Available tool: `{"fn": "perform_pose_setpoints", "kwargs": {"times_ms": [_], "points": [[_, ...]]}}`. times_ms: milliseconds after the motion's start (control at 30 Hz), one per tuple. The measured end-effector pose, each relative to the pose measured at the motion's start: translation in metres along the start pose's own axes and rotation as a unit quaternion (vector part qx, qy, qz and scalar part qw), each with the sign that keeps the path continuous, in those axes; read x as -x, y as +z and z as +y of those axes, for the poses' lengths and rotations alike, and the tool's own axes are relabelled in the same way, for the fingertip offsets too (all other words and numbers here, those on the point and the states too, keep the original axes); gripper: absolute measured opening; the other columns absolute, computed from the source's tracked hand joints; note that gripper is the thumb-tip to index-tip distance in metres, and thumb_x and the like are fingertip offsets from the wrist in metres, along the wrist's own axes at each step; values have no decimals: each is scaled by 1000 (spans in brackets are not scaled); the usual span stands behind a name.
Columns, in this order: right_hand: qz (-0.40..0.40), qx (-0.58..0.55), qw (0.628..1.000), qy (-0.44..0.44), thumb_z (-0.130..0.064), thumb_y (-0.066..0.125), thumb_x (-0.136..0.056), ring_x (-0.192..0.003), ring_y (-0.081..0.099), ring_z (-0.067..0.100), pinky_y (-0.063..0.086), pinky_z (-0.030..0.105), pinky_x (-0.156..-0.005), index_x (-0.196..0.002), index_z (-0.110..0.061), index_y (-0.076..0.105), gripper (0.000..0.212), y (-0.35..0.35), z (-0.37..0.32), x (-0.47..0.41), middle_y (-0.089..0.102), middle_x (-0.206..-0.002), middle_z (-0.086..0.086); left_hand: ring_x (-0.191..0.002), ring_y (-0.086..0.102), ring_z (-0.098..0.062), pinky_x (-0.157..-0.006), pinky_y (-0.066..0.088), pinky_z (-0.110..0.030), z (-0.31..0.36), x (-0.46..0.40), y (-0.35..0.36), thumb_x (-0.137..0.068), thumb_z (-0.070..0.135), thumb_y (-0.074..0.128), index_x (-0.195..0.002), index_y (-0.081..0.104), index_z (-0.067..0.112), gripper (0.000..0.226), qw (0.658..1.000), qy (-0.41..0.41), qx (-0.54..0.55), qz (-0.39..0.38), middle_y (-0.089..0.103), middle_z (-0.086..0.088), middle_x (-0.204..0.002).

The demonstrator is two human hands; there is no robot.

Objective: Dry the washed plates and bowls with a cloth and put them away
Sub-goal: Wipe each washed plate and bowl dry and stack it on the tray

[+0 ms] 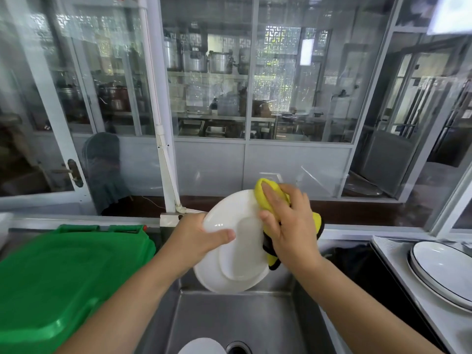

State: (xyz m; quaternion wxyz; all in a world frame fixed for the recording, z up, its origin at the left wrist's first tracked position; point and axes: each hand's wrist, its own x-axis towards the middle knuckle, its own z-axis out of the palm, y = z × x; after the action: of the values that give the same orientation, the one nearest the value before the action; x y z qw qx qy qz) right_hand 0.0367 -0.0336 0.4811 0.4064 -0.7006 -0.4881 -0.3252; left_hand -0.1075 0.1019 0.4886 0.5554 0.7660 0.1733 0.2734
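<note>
Above sink [229, 318]: left hand [196, 236] gripped white plate [232, 251] by rim, plate tilted. Right hand [288, 226] pressed yellow cloth [270, 198] on plate's far edge, fingers curled round cloth. Stacked plates [444, 272] sat on right counter.

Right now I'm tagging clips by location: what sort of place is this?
Probably a commercial or canteen kitchen's washing-up area: a deep steel sink, large metal pots on shelves behind the glass partition, and rimmed plates stacked on the counter.

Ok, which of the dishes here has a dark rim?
The plates stacked on the counter at the right. The plate held over the sink and the dish low in the sink are plain white.
</note>
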Motion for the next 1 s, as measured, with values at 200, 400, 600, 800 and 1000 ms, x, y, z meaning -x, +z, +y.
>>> {"fn": "perform_pose_setpoints", "kwargs": {"times_ms": [200,400,600,800,1000], "points": [[-8,5,993,-120,-33,49,-95,-92,52,32,44,46,-74,-125,-22,62,35,13,-15,-6,59,-117,8,-53,56,10,-47,37,-6,5,-8,13,-68,31,82,-60,67,46,24,998,18,-62,3,63,21,-54],[16,-62,995,78,-27,52,-95,-101,49,25,38,30,-86,-131,-25,57,37,13,9,-9,49,-113,-2,-77,71,-13,-73,56,-37,2,-6,5,-71,24,82,-77,72,27,12,999,-11,27,38,75,8,-80],[7,-99,969,227,-24,52,-97,-106,44,9,41,28,-95,-138,-26,48,42,14,25,11,40,-117,-9,-79,72,-23,-75,56,-39,7,-10,-6,-62,11,83,-85,72,12,25,971,-22,214,109,76,-6,-86],[63,-3,996,57,-36,55,-88,-98,54,26,47,34,-76,-117,-18,64,36,6,-1,-6,57,-114,7,-79,72,-21,-73,55,-37,5,-15,6,-80,11,70,-87,71,13,7,968,-40,216,121,76,-4,-86],[3,-33,995,-99,-31,60,-89,-89,59,31,51,39,-69,-114,-16,69,31,17,-27,4,62,-106,12,-71,70,-25,-66,57,-39,13,-18,12,-86,30,67,-87,70,11,19,965,-44,204,157,74,-8,-79]]}}
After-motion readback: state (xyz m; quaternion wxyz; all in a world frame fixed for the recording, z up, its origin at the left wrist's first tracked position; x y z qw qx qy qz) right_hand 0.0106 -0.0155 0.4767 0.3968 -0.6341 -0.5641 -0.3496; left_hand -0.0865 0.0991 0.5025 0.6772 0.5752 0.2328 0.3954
